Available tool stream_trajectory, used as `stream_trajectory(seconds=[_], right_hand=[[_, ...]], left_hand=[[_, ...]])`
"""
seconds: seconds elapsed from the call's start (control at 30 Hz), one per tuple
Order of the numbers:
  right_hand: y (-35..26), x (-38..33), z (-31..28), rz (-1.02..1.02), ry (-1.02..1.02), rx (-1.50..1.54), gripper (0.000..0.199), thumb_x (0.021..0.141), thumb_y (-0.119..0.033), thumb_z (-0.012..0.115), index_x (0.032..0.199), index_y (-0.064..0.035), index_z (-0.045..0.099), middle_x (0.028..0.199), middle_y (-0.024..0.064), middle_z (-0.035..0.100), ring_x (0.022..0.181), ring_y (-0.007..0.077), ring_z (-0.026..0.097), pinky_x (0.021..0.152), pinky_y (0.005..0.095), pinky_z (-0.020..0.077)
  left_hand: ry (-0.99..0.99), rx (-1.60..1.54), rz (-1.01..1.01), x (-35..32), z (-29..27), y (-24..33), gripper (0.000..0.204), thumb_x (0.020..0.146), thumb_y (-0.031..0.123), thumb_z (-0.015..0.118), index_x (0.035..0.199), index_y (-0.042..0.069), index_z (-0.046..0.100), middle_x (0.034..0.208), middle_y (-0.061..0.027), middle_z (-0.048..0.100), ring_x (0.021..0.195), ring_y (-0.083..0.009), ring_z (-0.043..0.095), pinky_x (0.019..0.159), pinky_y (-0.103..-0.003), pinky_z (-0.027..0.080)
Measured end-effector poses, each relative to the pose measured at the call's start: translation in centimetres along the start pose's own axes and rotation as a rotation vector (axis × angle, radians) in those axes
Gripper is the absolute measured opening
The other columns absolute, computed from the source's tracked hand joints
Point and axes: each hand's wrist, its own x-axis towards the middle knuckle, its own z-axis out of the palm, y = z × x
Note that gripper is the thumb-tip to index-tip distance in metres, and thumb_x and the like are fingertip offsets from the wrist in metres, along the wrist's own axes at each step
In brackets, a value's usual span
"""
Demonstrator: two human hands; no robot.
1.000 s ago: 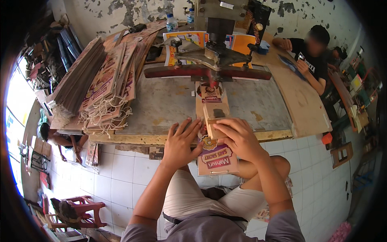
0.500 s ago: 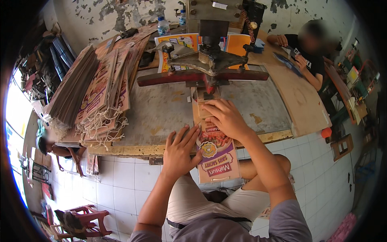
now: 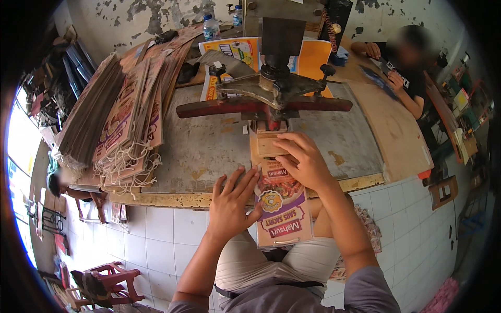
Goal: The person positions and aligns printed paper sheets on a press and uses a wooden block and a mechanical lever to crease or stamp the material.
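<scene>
Printed paper bag (image 3: 282, 208) hanging over bench (image 3: 209, 151) edge, left hand (image 3: 232, 203) spread flat at its 9 o'clock edge, right hand (image 3: 302, 161) pressing its top, fingers loosely curved

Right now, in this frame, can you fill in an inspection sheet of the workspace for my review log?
Surface: worn grey worktable with a chipped yellow front edge.
Job's things: printed cardboard strip lying under the press, its near end overhanging the table edge.
Clutter: stack of printed cards with string loops at left; two bottles at the back.
Grippers: left hand flat, fingers spread, against the strip's left edge; right hand pressing on the strip's far part near the press.
Cables: nothing seen.
Surroundings: white tiled floor, red plastic stool, another person seated at the far right.
</scene>
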Motion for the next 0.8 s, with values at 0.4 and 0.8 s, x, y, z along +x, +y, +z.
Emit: stream_trajectory(seconds=[0.4,0.8], right_hand=[[0.36,0.40,0.26,0.040,0.004,0.043,0.034,0.092,-0.005,0.084,0.125,-0.0030,0.075,0.135,0.0082,0.070,0.122,0.0320,0.067,0.104,0.0443,0.0566],[0.29,0.35,0.20,0.049,0.007,0.058,0.034,0.093,-0.005,0.083,0.126,-0.0024,0.075,0.135,0.0091,0.070,0.123,0.0328,0.067,0.105,0.0443,0.0563]], left_hand=[[-0.013,-0.022,-0.026,-0.11,0.24,-0.12,0.068,0.093,0.036,0.074,0.153,0.008,0.064,0.165,-0.0039,0.060,0.153,-0.0301,0.051,0.126,-0.057,0.036],[-0.014,0.006,-0.005,-0.20,0.02,-0.08,0.066,0.097,0.039,0.073,0.154,0.007,0.063,0.166,-0.0034,0.059,0.152,-0.0309,0.052,0.123,-0.058,0.038]])
